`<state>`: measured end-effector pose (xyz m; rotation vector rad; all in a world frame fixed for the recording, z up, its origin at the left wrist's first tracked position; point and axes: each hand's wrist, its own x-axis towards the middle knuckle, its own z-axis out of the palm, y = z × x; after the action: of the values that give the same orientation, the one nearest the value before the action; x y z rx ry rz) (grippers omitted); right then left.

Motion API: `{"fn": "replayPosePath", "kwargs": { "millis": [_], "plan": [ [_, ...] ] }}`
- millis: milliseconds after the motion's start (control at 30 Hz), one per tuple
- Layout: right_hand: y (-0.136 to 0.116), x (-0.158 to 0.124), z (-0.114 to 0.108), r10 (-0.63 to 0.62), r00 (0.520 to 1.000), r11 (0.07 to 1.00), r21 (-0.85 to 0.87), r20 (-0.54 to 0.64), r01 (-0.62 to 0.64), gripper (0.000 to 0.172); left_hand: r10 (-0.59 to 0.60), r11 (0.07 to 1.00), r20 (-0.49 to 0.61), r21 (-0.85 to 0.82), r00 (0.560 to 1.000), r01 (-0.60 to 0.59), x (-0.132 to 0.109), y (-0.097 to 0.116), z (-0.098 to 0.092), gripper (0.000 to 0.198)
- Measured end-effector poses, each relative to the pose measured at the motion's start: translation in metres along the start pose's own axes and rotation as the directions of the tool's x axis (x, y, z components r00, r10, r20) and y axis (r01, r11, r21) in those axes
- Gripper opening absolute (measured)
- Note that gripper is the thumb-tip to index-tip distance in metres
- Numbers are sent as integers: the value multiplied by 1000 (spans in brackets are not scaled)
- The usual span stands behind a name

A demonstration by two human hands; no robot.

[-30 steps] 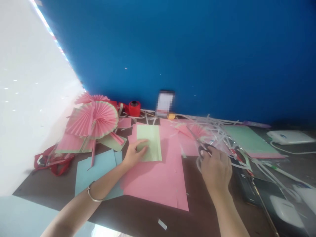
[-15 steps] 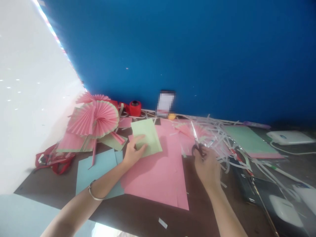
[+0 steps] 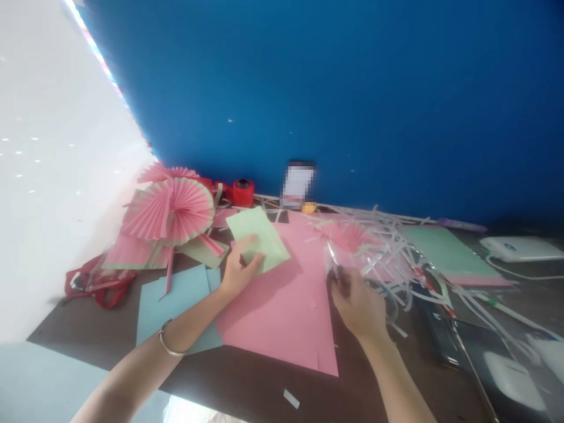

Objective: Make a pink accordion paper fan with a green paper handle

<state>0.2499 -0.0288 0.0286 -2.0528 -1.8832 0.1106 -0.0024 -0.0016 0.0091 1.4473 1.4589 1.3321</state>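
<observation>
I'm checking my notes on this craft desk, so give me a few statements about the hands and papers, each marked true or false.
1. The left hand holds a piece of green paper. True.
2. The right hand is empty. False: it grips scissors.
3. A large pink sheet lies on the desk between the two hands. True.
4. The folded paper fans are blue. False: they are pink with a pale rim.
5. A red roll stands near the blue wall. True.
</observation>
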Motion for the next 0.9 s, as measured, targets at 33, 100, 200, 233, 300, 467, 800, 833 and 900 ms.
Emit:
{"fn": "replayPosePath", "kwargs": {
  "millis": [33,100,200,233,300,467,800,833,900],
  "plan": [
    [-1,0,0,-7,1000,1000,-16,-9,7,28,-1,1000,-5,1,1000,1,0,0,0,43],
    [-1,1,0,-19,999,996,-84,-39,16,30,-1,1000,-10,4,1000,1,0,0,0,42],
    [2,3,2,-78,991,962,-270,-111,45,30,13,1000,-4,10,1000,-13,1,-2,0,39],
    [4,4,4,-97,988,944,-325,-122,53,29,15,1000,2,20,1000,-15,1,-3,0,37],
    [10,5,6,-101,986,920,-389,-134,41,30,6,999,22,49,1000,-8,2,-4,-1,35],
    [20,7,8,-15,987,940,-337,-162,-42,31,-17,998,120,54,993,10,2,-2,-2,35],
    [22,12,2,132,991,952,-275,-26,-134,37,120,992,431,-28,894,-119,-4,6,0,26],
    [23,12,2,157,988,945,-289,-5,-152,39,115,993,424,-13,898,-121,-4,6,0,26],
    [23,12,1,185,983,930,-328,24,-167,39,98,993,393,26,914,-118,-4,5,1,25]
  ]
}}
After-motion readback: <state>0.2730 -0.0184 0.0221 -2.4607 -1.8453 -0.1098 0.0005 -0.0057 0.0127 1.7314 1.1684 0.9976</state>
